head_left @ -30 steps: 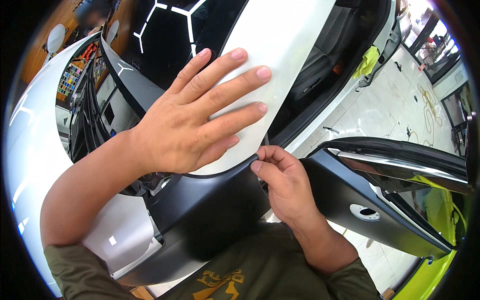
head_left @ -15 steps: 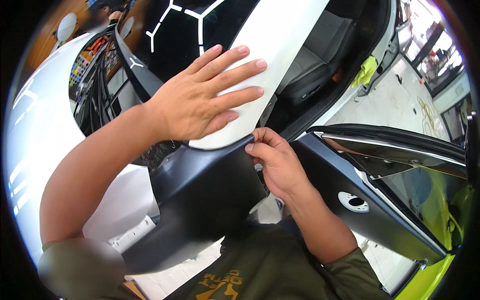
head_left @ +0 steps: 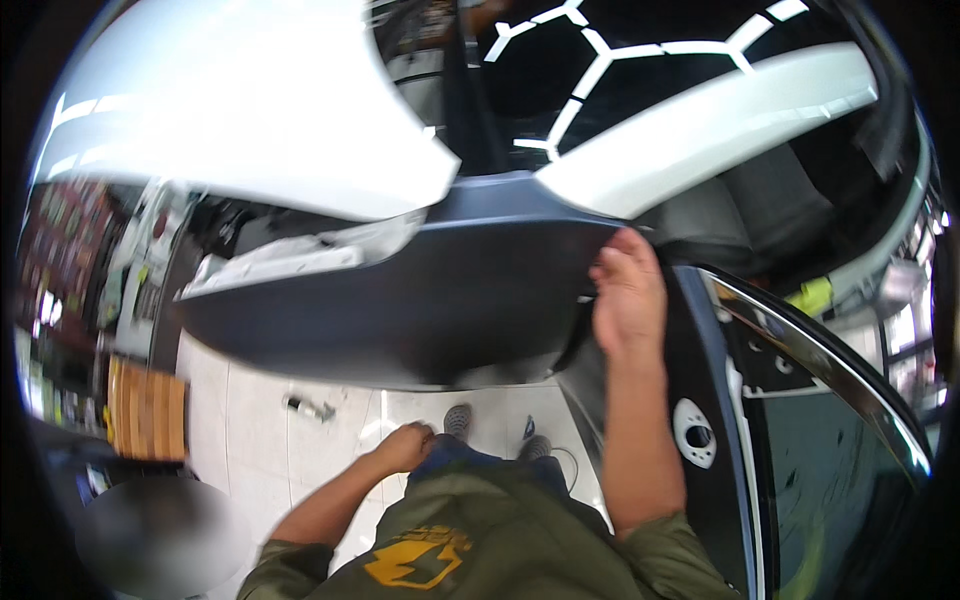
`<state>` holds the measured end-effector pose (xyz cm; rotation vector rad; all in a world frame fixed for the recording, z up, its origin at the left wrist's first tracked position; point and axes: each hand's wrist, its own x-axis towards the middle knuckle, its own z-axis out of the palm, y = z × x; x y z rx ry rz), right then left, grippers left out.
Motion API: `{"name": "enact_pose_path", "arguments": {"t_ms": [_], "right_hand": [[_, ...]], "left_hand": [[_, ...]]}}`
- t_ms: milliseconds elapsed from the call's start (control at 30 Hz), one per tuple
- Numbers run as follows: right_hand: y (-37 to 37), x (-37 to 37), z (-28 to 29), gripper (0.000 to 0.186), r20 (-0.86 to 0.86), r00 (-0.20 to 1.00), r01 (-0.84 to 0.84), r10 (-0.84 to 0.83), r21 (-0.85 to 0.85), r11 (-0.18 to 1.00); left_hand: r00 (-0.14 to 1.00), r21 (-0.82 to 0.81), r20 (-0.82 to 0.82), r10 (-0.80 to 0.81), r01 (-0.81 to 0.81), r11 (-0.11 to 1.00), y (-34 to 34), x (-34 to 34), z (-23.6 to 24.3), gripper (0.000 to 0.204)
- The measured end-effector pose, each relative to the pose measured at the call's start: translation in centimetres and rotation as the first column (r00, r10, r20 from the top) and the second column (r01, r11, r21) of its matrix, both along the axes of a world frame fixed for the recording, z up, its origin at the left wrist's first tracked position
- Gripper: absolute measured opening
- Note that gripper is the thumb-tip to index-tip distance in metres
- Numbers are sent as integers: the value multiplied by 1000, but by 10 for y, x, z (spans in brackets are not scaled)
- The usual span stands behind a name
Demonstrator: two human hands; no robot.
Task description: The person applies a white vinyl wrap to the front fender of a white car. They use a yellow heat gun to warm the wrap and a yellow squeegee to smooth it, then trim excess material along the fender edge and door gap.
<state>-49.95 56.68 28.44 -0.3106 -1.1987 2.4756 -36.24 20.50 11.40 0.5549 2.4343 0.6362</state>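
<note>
A dark satin blue-grey car fender (head_left: 480, 280) spans the middle of the view, next to a white roof pillar (head_left: 700, 125). At the fender's upper rear corner, just below the pillar's base, my right hand (head_left: 630, 285) is closed with bent fingers on the panel edge. It is smeared by motion, so the exact grip is unclear. My left hand (head_left: 405, 447) hangs low beside my thigh, away from the car. Its fingers are curled, and whatever may be inside them is hidden.
A white hood (head_left: 230, 100) lies at upper left. The open dark door (head_left: 665, 360), with an oval handle plate (head_left: 695, 432), stands close on my right. A wooden slatted box (head_left: 147, 410) and a small bottle-like thing (head_left: 310, 407) are on the tiled floor (head_left: 260, 430).
My left hand has left the white pillar and dropped to my side. My right hand stays at the fender's corner. The view has swung left, showing more hood, floor and my feet.
</note>
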Motion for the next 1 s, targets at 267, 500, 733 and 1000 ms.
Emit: {"name": "enact_pose_path", "arguments": {"t_ms": [267,500,733,1000], "right_hand": [[-64,110,-67,21,79,978,-192,195,711,677],[-29,261,-398,57,947,319,-947,24,319,-17],[-84,304,-416,43,944,292,-909,151,323,-262],[-65,331,-503,42,952,306,-915,26,302,-267]], "left_hand": [[463,-105,582,669,-773,626,-113,205,-198,31],[752,176,258,607,-654,735,-160,239,-199,45],[670,-127,483,564,-583,802,-181,160,-241,51],[595,-317,576,560,-469,824,-198,125,-197,53]]}}
